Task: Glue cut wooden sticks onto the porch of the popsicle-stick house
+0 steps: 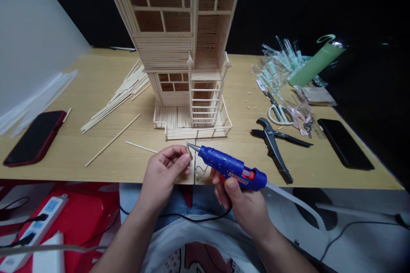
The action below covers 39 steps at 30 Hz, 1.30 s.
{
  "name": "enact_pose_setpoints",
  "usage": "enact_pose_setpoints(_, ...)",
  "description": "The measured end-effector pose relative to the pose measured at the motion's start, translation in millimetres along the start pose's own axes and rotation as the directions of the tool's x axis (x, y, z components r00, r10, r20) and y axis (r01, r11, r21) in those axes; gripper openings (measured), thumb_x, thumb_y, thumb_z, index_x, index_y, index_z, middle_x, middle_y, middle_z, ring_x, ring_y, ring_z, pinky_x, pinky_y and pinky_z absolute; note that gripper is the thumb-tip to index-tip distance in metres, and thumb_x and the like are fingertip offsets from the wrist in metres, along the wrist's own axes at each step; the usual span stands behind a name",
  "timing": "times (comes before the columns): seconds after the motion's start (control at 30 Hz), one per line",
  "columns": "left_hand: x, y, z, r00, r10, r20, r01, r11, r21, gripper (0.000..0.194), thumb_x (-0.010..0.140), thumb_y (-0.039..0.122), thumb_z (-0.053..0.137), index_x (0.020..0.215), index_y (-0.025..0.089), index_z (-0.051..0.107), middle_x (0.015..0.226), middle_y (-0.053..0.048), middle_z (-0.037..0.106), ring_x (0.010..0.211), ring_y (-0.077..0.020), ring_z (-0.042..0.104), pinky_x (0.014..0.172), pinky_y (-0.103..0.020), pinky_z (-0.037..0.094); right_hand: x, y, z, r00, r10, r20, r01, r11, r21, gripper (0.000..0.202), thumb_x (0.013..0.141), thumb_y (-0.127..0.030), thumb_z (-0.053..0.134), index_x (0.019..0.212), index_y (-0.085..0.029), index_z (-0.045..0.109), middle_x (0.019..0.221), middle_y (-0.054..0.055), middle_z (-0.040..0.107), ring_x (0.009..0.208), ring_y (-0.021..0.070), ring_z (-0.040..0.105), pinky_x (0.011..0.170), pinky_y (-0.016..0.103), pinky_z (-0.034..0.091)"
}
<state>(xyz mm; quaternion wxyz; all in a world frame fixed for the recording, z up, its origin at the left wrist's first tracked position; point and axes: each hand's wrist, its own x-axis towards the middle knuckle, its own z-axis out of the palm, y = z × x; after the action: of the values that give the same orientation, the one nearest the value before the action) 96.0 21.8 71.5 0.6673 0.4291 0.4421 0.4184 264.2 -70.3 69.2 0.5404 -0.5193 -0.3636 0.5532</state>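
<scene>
My left hand point(168, 170) pinches a short wooden stick point(188, 153) upright near the table's front edge. My right hand point(241, 200) is wrapped round the handle of a blue glue gun point(221, 160), whose metal nozzle points left at the stick's upper part. Whether the tip touches the stick I cannot tell. A white glue stick point(294, 204) trails from the back of the gun. Just behind my hands stands a model house point(169, 51) of thin wooden sticks, with a ladder, a railed deck and an upper storey.
Loose sticks point(118, 94) lie left of the house, near a phone point(35, 136). To the right are pliers-like cutters point(272, 145), scissors point(278, 113), a black phone point(346, 143), a green bottle point(317, 62) and plastic-wrapped items point(278, 66). A power strip point(38, 230) rests on a red stool point(86, 213).
</scene>
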Motion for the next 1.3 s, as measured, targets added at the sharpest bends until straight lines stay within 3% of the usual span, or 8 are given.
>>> enact_pose_setpoints(0.33, -0.7, -2.0, -3.8, 0.999, 0.036, 0.003, -0.036, 0.999, 0.026, 0.031, 0.077, 0.043, 0.085, 0.083, 0.017, 0.070, 0.066, 0.002, 0.062, 0.058, -0.0078, 0.057, 0.057, -0.016, 0.050, -2.0, 0.8, 0.4, 1.000, 0.021, -0.014, -0.022, 0.999, -0.042, 0.051, 0.090, -0.068, 0.063, 0.078, -0.019, 0.061, 0.055, -0.004, 0.049, 0.049, 0.0107, 0.043, 0.052, 0.027, 0.036)
enact_pose_setpoints(0.77, 0.4, 5.1, -3.8, 0.997, 0.076, -0.021, -0.076, 0.997, 0.012, 0.029, 0.077, 0.041, 0.086, 0.083, 0.017, 0.071, 0.068, 0.002, 0.066, 0.058, -0.0074, 0.059, 0.058, -0.016, 0.049, -5.0, 5.3, -0.9, 0.999, 0.046, -0.002, -0.046, 0.998, -0.049, 0.051, 0.089, -0.071, 0.063, 0.086, -0.020, 0.062, 0.056, -0.004, 0.051, 0.049, 0.0116, 0.045, 0.050, 0.027, 0.037)
enact_pose_setpoints(1.3, 3.2, 8.1, -1.9, 0.990, 0.130, -0.059, -0.131, 0.991, -0.004, 0.026, 0.074, 0.039, 0.088, 0.083, 0.018, 0.075, 0.070, 0.000, 0.070, 0.057, -0.0077, 0.061, 0.057, -0.016, 0.052, -5.8, 1.2, 0.2, 0.999, 0.037, 0.034, -0.035, 0.998, -0.060, 0.058, 0.091, -0.071, 0.059, 0.064, -0.021, 0.054, 0.054, -0.002, 0.048, 0.051, 0.0114, 0.042, 0.054, 0.029, 0.035)
